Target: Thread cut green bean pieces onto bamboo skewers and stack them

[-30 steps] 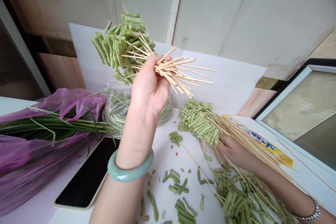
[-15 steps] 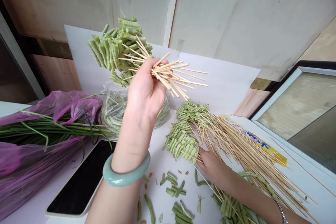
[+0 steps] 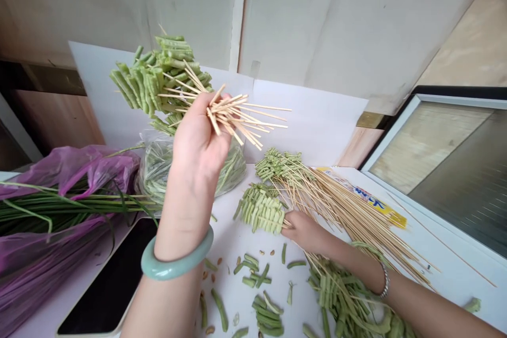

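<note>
My left hand (image 3: 204, 134), with a jade bracelet (image 3: 176, 259) on the wrist, is raised and closed round the bare ends of many skewers (image 3: 241, 113). Cut green bean pieces (image 3: 152, 79) are threaded on their far ends, left of the hand. Lower right, my right hand (image 3: 303, 229) grips the stick ends of another bunch of bean skewers (image 3: 263, 211) close to the table. Behind it lies a pile of bean skewers (image 3: 277, 163) beside long bare sticks (image 3: 356, 208). Loose bean pieces (image 3: 269, 317) are scattered in front.
A phone (image 3: 111, 285) lies at the left by purple plastic (image 3: 35, 259) holding long green stalks (image 3: 79, 203). Behind my left forearm sits a clear bag of beans (image 3: 232, 171). More beans (image 3: 348, 301) lie under my right forearm. A framed pane (image 3: 447, 153) leans at the right.
The view has shifted, so most things appear further left. My right hand has lifted its bunch slightly, and the bunch has turned. My left hand keeps hold of its skewers.
</note>
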Demonstrator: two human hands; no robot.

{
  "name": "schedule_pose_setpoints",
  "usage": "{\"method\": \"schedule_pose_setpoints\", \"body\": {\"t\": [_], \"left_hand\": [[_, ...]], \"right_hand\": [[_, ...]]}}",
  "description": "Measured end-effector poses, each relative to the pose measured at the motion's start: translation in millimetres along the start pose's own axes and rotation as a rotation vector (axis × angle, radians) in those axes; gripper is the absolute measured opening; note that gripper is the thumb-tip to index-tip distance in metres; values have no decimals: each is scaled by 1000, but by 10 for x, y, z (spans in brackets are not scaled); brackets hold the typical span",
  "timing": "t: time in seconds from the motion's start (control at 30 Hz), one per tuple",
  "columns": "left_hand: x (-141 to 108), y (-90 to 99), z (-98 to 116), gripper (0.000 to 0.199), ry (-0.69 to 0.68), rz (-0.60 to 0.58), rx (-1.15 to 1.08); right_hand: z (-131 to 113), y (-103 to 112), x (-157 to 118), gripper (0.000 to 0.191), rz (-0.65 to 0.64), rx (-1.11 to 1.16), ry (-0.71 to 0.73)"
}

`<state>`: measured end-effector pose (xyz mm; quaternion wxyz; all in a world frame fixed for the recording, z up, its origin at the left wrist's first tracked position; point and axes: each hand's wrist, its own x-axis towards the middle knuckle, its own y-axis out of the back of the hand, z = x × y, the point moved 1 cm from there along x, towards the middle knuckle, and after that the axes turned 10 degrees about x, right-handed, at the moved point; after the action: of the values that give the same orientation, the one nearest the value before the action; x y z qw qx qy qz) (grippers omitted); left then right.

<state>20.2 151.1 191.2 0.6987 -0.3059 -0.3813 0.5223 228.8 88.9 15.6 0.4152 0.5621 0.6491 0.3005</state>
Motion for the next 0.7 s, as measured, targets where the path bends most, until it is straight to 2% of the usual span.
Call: {"method": "schedule_pose_setpoints", "body": {"t": [0.1, 0.23, 0.33, 0.47, 0.57, 0.7], "left_hand": [[-1, -7, 9, 36, 9, -63, -113], [-27, -26, 26, 35, -8, -25, -96], [-46, -44, 33, 33, 19, 3, -71], [-60, -76, 36, 33, -26, 21, -27], [-82, -101, 27, 32, -6, 50, -35], [-107, -105, 10, 29, 10, 11, -57]], "right_hand": [[-17, 101, 44, 26, 56, 104, 59], [-36, 293, -12, 29, 185, 201, 107], [-5, 556, -235, 28, 243, 223, 139], [180, 849, -720, 26, 179, 164, 145], [420, 821, -1050, 24, 93, 104, 99], [738, 550, -1313, 19, 28, 18, 40]]}}
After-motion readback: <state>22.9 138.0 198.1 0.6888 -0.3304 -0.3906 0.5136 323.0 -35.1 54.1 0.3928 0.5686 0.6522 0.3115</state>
